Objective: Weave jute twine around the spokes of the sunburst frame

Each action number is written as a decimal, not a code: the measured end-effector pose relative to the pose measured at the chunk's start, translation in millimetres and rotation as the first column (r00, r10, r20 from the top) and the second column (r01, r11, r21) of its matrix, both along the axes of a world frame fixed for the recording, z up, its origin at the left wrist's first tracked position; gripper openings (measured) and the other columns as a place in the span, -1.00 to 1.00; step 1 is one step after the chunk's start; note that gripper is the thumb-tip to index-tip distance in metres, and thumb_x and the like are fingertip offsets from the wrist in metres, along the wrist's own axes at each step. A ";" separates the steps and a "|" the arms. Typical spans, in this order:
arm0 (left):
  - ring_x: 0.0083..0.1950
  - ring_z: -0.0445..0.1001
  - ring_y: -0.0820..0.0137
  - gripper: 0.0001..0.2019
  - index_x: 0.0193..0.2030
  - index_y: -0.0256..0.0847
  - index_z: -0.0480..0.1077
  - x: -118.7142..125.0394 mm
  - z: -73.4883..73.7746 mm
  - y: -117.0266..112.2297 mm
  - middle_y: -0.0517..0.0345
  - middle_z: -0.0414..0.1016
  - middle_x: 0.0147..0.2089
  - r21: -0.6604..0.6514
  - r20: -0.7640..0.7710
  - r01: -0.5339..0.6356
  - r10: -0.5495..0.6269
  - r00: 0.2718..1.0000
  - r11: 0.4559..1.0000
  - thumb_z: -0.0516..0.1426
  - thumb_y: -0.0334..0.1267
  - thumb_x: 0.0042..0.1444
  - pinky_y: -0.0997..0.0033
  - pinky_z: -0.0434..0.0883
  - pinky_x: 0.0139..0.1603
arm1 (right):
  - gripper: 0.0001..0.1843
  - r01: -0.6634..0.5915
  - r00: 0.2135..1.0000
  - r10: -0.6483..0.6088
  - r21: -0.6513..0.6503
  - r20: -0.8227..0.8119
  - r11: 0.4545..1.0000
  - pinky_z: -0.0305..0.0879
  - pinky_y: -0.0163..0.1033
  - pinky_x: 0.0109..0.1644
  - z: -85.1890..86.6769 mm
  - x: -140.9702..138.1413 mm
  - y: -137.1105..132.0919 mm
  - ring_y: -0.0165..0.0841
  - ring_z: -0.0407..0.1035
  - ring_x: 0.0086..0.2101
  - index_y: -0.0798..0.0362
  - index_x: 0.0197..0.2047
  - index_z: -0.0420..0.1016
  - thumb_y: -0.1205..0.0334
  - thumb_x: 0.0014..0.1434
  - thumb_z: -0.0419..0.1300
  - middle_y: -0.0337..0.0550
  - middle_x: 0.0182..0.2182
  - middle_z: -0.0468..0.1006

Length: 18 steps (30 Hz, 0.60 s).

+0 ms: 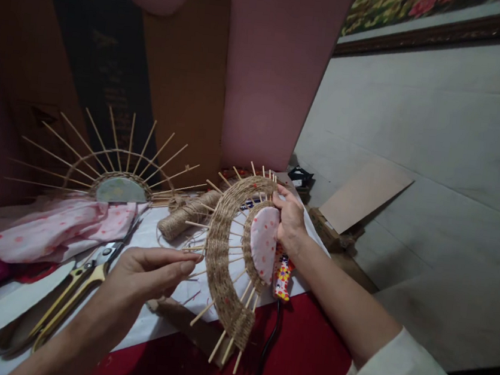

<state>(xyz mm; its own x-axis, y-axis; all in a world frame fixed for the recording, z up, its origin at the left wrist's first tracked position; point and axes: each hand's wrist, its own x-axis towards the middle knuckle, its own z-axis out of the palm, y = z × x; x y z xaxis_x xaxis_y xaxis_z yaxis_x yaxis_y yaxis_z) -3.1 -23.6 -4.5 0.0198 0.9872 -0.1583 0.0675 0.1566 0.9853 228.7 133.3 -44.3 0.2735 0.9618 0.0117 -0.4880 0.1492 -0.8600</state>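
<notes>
My right hand (pixel 290 219) grips a half-round woven twine piece (pixel 220 250) by its straight side near the top. Thin wooden sticks fan out through its twine band, and a pink dotted half-circle of cloth (pixel 263 243) covers its middle. It is held upright, its curve facing left. My left hand (pixel 159 270) is closed in a pinch beside the stick ends at the curved edge; what lies between the fingertips is too small to make out. Behind them, a roll of twine (pixel 186 216) lies on the white sheet (pixel 143 332).
A second stick frame (pixel 111 162) with a pale green centre stands at the back left. Pink dotted cloth (pixel 65 226) and gold-handled scissors (pixel 81 282) lie at left. A flower-patterned tool (pixel 283 278) with a black cord (pixel 268 346) is behind the woven piece. Cardboard (pixel 362 191) leans at the right wall.
</notes>
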 end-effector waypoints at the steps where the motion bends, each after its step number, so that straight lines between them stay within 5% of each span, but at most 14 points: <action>1: -0.61 0.12 0.59 -0.76 -0.36 -0.20 0.60 0.9 -0.6 0.6 0.26 0.25 -0.69 -0.054 0.075 0.015 -0.011 0.997 0.998 0.32 -0.13 -0.18 0.59 0.06 -0.62 | -0.64 -0.015 1.000 0.015 0.000 -0.016 1.000 0.39 -0.27 -0.33 0.3 0.0 -0.5 -0.39 0.44 -0.45 0.04 -0.19 0.47 0.38 -0.15 0.22 -0.28 -0.43 0.57; 6: -0.63 -0.11 0.63 -0.78 -0.41 -0.27 0.54 7.5 -3.4 2.2 0.37 0.03 -0.69 -0.191 0.272 0.156 -0.100 0.957 0.969 0.32 -0.16 -0.17 0.54 -0.14 -0.62 | -0.61 -0.128 0.989 0.127 -0.010 -0.072 0.992 0.41 -0.23 -0.28 1.4 -3.4 -5.9 -0.38 0.45 -0.44 0.01 -0.16 0.44 0.39 -0.14 0.22 -0.32 -0.45 0.56; 12: -0.62 -0.13 0.61 -0.75 -0.58 -0.29 0.40 10.0 -9.8 2.4 0.36 0.00 -0.67 -0.138 0.266 0.232 -0.190 0.945 0.963 0.28 -0.16 -0.10 0.51 -0.17 -0.62 | -0.60 -0.143 0.986 0.137 -0.059 -0.100 0.988 0.42 -0.23 -0.32 1.7 -14.2 -15.5 -0.37 0.45 -0.47 0.02 -0.13 0.41 0.43 -0.12 0.20 -0.29 -0.46 0.56; 18: -0.67 -0.05 0.61 -0.75 -0.44 -0.29 0.52 8.1 -14.3 4.5 0.33 0.07 -0.71 -0.057 0.088 0.123 -0.118 0.989 0.991 0.23 -0.10 -0.08 0.55 -0.09 -0.69 | -0.62 0.042 0.999 -0.043 -0.080 -0.003 0.996 0.39 -0.27 -0.34 2.1 -9.9 -10.8 -0.40 0.43 -0.47 0.07 -0.17 0.45 0.41 -0.14 0.22 -0.29 -0.48 0.55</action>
<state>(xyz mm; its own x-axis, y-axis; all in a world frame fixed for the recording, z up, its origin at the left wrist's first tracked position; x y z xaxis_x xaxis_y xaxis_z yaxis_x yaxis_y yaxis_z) 4.9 -19.1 -18.8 0.1536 0.9652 -0.2115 0.0064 0.2131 0.9770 218.8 122.5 -42.2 0.3139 0.9471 -0.0665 -0.4869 0.1005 -0.8677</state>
